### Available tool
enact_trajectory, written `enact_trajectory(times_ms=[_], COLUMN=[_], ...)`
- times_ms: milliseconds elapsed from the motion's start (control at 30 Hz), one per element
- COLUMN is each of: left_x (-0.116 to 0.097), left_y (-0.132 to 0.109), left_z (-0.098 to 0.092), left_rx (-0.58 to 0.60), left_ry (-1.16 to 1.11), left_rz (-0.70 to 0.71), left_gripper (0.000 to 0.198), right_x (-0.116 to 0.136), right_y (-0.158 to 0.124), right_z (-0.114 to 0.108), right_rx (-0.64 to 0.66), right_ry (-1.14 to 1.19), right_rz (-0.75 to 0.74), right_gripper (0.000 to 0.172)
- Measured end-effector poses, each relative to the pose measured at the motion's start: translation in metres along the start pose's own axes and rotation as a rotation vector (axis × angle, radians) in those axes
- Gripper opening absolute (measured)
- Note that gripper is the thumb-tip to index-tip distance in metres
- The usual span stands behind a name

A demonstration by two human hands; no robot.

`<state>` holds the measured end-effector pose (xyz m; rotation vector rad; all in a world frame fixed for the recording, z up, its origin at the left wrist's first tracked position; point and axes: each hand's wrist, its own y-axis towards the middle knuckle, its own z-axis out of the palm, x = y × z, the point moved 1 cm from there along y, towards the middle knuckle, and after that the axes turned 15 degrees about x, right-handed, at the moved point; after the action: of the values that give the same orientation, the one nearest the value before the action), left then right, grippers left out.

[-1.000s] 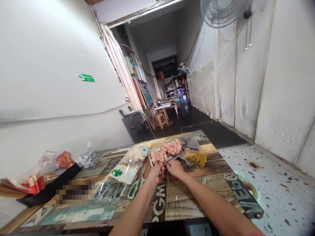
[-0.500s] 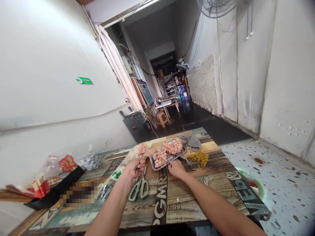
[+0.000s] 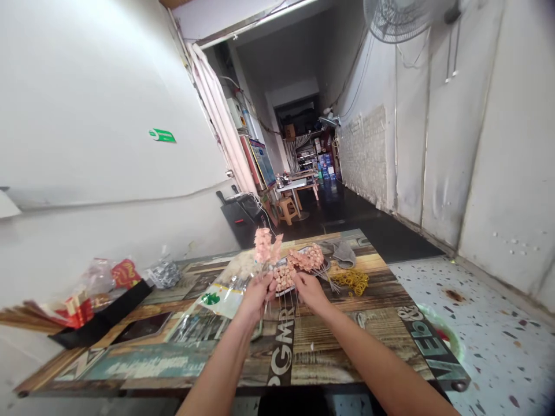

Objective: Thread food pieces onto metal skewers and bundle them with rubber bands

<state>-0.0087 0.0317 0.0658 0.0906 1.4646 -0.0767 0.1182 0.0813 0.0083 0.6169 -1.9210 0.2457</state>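
My left hand [image 3: 258, 292] is closed around the sticks of a few meat skewers [image 3: 263, 247], holding them upright with the pink meat above my fingers. My right hand [image 3: 309, 290] is closed at the right side of the meat skewers on the tray [image 3: 284, 278]. Thin sticks show beside its fingertips, but what they pinch is hidden. Behind it lies another bunch of skewers [image 3: 306, 259], sticks pointing toward the front right. Hands and meat cover most of the metal tray. Yellow rubber bands [image 3: 354, 281] lie in a pile to the right.
A clear plastic bag [image 3: 229, 289] spreads left of my hands. Green scissors [image 3: 259, 330] are mostly hidden behind my left arm. A grey cloth [image 3: 343, 254] lies at the back right. A black box [image 3: 104, 315] with packets and a dark flat device [image 3: 141, 327] are at the left.
My left hand has lifted the meat skewers off the work area and turned them upright. My right hand stays beside the tray. The view has shifted slightly.
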Motion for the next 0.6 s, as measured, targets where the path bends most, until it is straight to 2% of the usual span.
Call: enact_trajectory(times_ms=[67,167,233,333,400,500,600], left_x=[0.018,0.044,0.059,0.073,0.078,0.083,0.089], left_y=[-0.002,-0.002,-0.001,0.000,0.000,0.001,0.000], left_z=[0.026,0.057,0.072,0.084,0.087,0.086,0.083], left_rx=[0.038,0.071,0.044,-0.001,-0.007,-0.016,0.018], left_ry=[0.002,0.006,0.025,0.040,0.006,-0.056,-0.155], left_rz=[0.063,0.136,0.154,0.150,0.128,0.101,0.046], left_gripper=[0.038,0.040,0.041,0.041,0.041,0.043,0.042], right_x=[0.005,0.002,-0.004,-0.014,-0.018,-0.019,-0.013], right_y=[-0.010,-0.027,-0.037,-0.046,-0.049,-0.051,-0.054], right_z=[0.001,0.000,-0.003,-0.010,-0.016,-0.027,-0.033], right_rx=[0.056,0.041,-0.005,-0.064,-0.172,-0.327,-0.301], right_ry=[0.153,0.449,0.632,0.780,0.744,0.545,0.305], right_rz=[-0.047,-0.107,-0.099,-0.025,-0.018,-0.099,-0.132], right_gripper=[0.049,0.043,0.040,0.047,0.047,0.041,0.039])
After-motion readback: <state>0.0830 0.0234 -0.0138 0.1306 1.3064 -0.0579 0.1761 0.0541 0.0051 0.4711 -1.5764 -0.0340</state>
